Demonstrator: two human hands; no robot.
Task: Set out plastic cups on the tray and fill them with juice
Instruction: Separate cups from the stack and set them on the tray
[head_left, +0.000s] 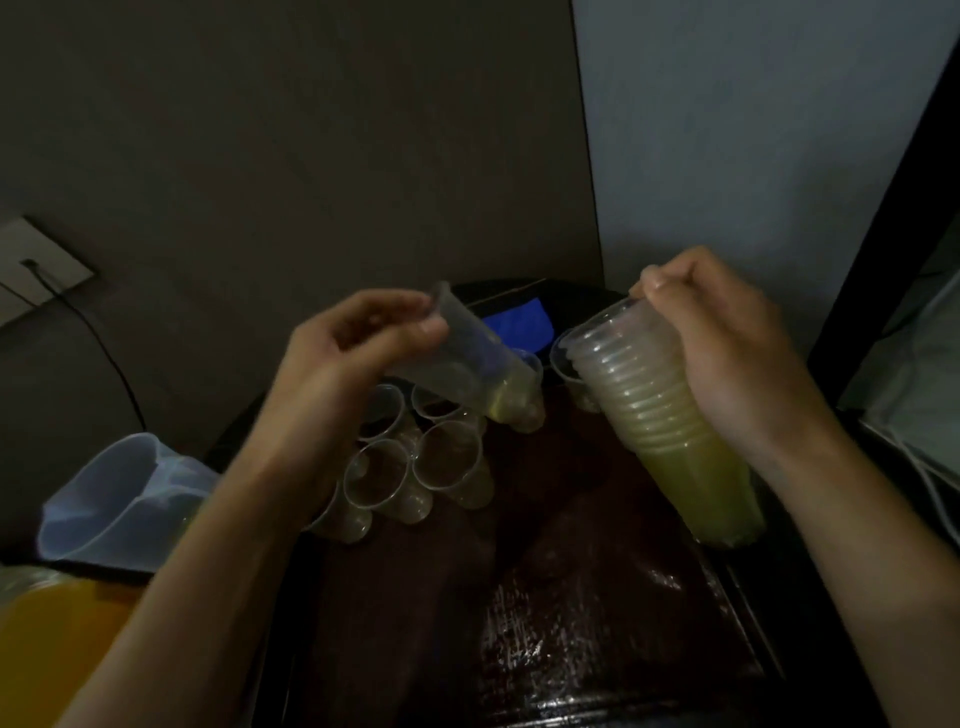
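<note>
**A:** so what's each hand got?

**B:** left hand is pinching a single clear cup by its upper end. The cup's tilted and hangs over the far part of the tray. Right hand is wrapped round the upper part of a stack of cups, up above the tray's right side. Looks yellowish low in the stack.

**A:** any down already?

**B:** yep, a bunch of empty cups huddle on the tray's far-left part, under the left hand. A clear pitcher sits off the tray's left edge, with something orange just nearer than it.
</note>
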